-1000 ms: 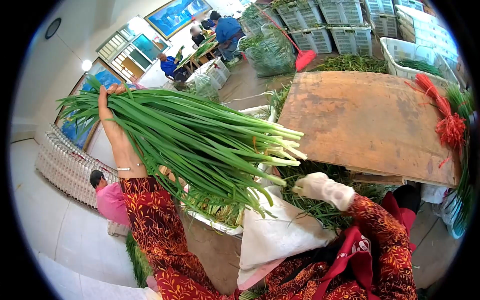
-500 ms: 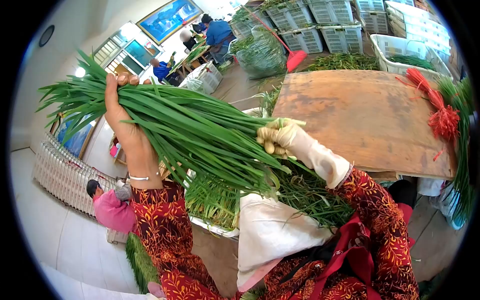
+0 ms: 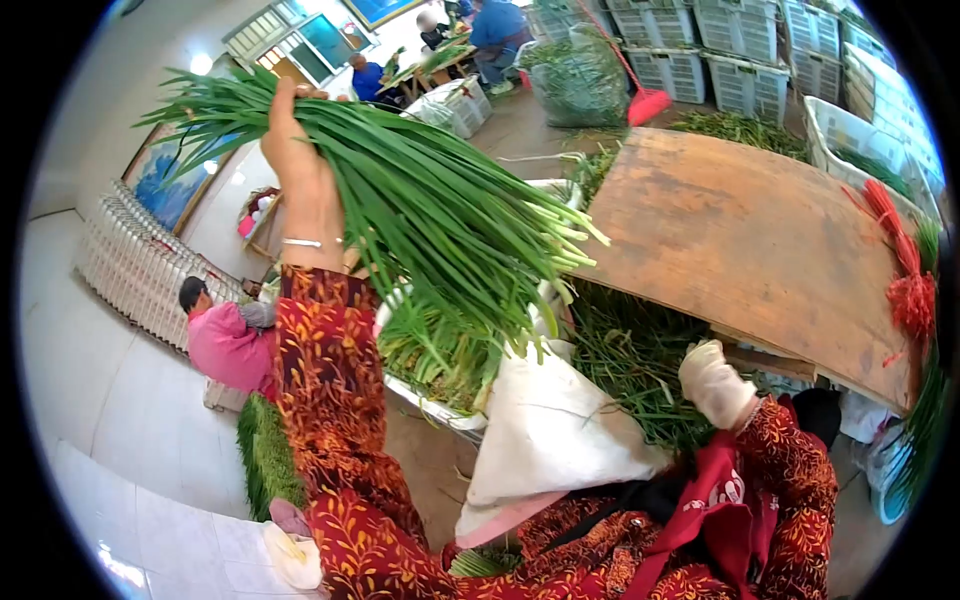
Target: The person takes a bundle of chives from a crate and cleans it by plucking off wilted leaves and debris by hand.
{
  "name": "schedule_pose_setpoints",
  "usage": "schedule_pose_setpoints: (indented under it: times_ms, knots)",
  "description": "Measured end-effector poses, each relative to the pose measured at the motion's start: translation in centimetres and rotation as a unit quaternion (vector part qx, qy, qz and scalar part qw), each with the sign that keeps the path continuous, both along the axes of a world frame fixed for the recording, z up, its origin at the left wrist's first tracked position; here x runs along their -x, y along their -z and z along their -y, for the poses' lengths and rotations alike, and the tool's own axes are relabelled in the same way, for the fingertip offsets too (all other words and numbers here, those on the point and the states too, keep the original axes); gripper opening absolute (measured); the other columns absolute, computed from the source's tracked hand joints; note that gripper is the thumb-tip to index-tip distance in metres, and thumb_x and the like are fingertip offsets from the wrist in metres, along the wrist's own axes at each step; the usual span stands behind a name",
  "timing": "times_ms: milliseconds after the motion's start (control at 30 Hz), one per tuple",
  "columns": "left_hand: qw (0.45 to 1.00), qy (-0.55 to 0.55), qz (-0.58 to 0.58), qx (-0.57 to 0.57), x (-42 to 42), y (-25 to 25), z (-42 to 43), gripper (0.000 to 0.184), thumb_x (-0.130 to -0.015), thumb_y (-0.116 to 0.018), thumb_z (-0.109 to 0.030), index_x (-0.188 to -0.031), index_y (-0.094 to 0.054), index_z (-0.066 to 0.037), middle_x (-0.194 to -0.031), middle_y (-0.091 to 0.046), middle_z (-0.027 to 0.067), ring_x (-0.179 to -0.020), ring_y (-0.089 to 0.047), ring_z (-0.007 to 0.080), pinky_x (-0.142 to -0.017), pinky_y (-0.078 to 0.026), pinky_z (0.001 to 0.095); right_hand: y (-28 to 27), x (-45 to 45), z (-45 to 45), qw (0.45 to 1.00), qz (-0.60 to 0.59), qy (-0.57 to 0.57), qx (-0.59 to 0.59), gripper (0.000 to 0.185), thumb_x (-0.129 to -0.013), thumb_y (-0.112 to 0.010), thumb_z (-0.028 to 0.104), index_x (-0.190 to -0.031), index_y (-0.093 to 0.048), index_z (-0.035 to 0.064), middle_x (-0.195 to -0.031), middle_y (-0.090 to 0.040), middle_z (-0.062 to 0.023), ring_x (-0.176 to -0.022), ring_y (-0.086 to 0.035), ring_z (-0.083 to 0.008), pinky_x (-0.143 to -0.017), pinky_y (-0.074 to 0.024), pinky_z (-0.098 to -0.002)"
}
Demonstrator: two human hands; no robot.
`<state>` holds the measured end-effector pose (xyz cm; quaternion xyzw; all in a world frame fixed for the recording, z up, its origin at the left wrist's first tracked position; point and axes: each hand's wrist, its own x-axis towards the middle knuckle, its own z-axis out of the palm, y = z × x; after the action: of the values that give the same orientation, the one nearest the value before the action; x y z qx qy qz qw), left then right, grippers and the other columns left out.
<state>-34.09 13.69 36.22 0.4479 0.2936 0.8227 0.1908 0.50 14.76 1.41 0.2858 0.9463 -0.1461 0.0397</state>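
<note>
My bare left hand [image 3: 296,125] is wrapped round a big bunch of garlic chives [image 3: 430,185], gripping it near the leafy end. The pale cut ends point right, towards the wooden board's near left corner. My right hand [image 3: 715,385], in a whitish glove, is apart from the bunch, by the board's front edge and above loose green leaves [image 3: 635,345]. Its fingers are curled in; whether anything is between them is hidden. Below the bunch, a white basket [image 3: 435,408] holds more chives, and a white cloth [image 3: 550,425] lies over my lap.
A wooden board [image 3: 750,230] stands at the right, with red ties [image 3: 905,270] on its far right edge. Stacked crates [image 3: 745,85], a red broom [image 3: 648,105] and a filled plastic bag [image 3: 580,85] are behind. A person in pink [image 3: 230,345] sits at left; others work at the back.
My right hand has let go of the chives' stem ends and moved down and right. My left hand keeps hold of the bunch, now higher in view. The view has shifted.
</note>
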Motion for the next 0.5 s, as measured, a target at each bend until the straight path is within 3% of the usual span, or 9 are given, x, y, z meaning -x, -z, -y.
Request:
schedule_pose_setpoints:
  times_ms: [67,100,133,167,200,233,300,400,500]
  knots:
    - [0.993,-0.104,-0.051,0.025,-3.5,0.5,1.2,0.019,-0.086,-0.060,-0.019,-0.073,-0.052,-0.006,-0.070,-0.054,0.0054,-0.065,-0.053,0.0171,-0.071,-0.050,0.0349,-4.1,1.0,-1.5,0.988,-0.012,0.053,0.144,0.048,-0.085,-0.055,0.043,-0.119,-0.054,0.0095,-0.111,-0.060,-0.0122,-0.105,-0.057,-0.0266,-0.091,-0.0440,-0.0348]
    - [0.994,-0.078,-0.071,0.011,-2.9,0.4,0.8,0.020,-0.085,-0.061,-0.019,-0.074,-0.053,-0.005,-0.070,-0.054,0.0053,-0.064,-0.054,0.0174,-0.068,-0.050,0.0342,-8.0,1.1,-0.7,0.955,-0.175,0.081,0.227,0.043,-0.084,-0.061,0.034,-0.120,-0.055,0.0099,-0.112,-0.060,-0.0123,-0.107,-0.055,-0.0261,-0.090,-0.0447,-0.0363]
    - [0.994,-0.078,-0.075,0.021,-3.8,0.5,1.0,0.020,-0.085,-0.062,-0.018,-0.074,-0.053,-0.005,-0.070,-0.054,0.0048,-0.064,-0.054,0.0169,-0.066,-0.050,0.0341,-8.7,2.0,-0.9,0.893,-0.339,0.064,0.289,0.048,-0.083,-0.061,0.036,-0.123,-0.052,0.0105,-0.119,-0.055,-0.0149,-0.110,-0.053,-0.0302,-0.093,-0.0426,-0.0363]
    - [0.993,-0.079,-0.082,0.018,-4.7,0.5,1.0,0.019,-0.085,-0.062,-0.018,-0.074,-0.052,-0.004,-0.070,-0.054,0.0046,-0.064,-0.054,0.0163,-0.064,-0.050,0.0335,-10.5,3.3,-1.0,0.849,-0.458,0.036,0.260,0.054,-0.079,-0.065,0.033,-0.126,-0.048,0.0116,-0.125,-0.050,-0.0143,-0.114,-0.050,-0.0305,-0.094,-0.0408,-0.0373]
    - [0.993,-0.079,-0.089,0.014,-5.5,0.4,0.8,0.019,-0.085,-0.062,-0.018,-0.075,-0.052,-0.004,-0.070,-0.054,0.0044,-0.064,-0.054,0.0158,-0.063,-0.050,0.0329,-14.4,4.0,-0.1,0.875,-0.444,0.108,0.159,0.061,-0.077,-0.067,0.033,-0.129,-0.043,0.0131,-0.128,-0.047,-0.0128,-0.115,-0.049,-0.0305,-0.095,-0.0397,-0.0374]
    - [0.993,-0.074,-0.095,0.005,-5.9,0.5,0.5,0.019,-0.085,-0.061,-0.019,-0.076,-0.053,-0.003,-0.067,-0.055,0.0064,-0.059,-0.056,0.0169,-0.057,-0.049,0.0311,-16.0,5.1,-0.3,0.866,-0.482,0.092,0.094,0.068,-0.075,-0.068,0.035,-0.132,-0.038,0.0142,-0.131,-0.044,-0.0122,-0.116,-0.048,-0.0309,-0.096,-0.0389,-0.0379]
    - [0.988,-0.083,-0.130,-0.017,-7.2,0.6,0.4,0.021,-0.086,-0.059,-0.020,-0.078,-0.054,-0.002,-0.065,-0.057,0.0077,-0.055,-0.057,0.0169,-0.052,-0.047,0.0280,-19.3,7.0,0.4,0.837,-0.535,0.095,0.059,0.072,-0.073,-0.072,0.030,-0.133,-0.038,0.0086,-0.130,-0.045,-0.0147,-0.122,-0.043,-0.0272,-0.099,-0.0358,-0.0368]
    - [0.990,-0.068,-0.126,0.003,-9.3,1.1,0.0,0.022,-0.085,-0.060,-0.021,-0.078,-0.054,-0.002,-0.066,-0.057,0.0066,-0.055,-0.055,0.0151,-0.051,-0.045,0.0265,-21.9,10.5,0.2,0.800,-0.597,0.059,-0.008,0.093,-0.062,-0.079,0.036,-0.136,-0.030,0.0049,-0.130,-0.043,-0.0199,-0.122,-0.042,-0.0316,-0.101,-0.0339,-0.0373]
    - [0.992,-0.024,-0.127,0.010,-11.8,1.8,-0.3,0.020,-0.084,-0.063,-0.021,-0.080,-0.055,-0.003,-0.067,-0.057,0.0053,-0.057,-0.055,0.0134,-0.054,-0.046,0.0262,-23.3,12.1,0.4,0.772,-0.628,0.060,-0.077,0.102,-0.056,-0.083,0.035,-0.135,-0.028,-0.0009,-0.129,-0.042,-0.0215,-0.121,-0.042,-0.0316,-0.101,-0.0344,-0.0366]
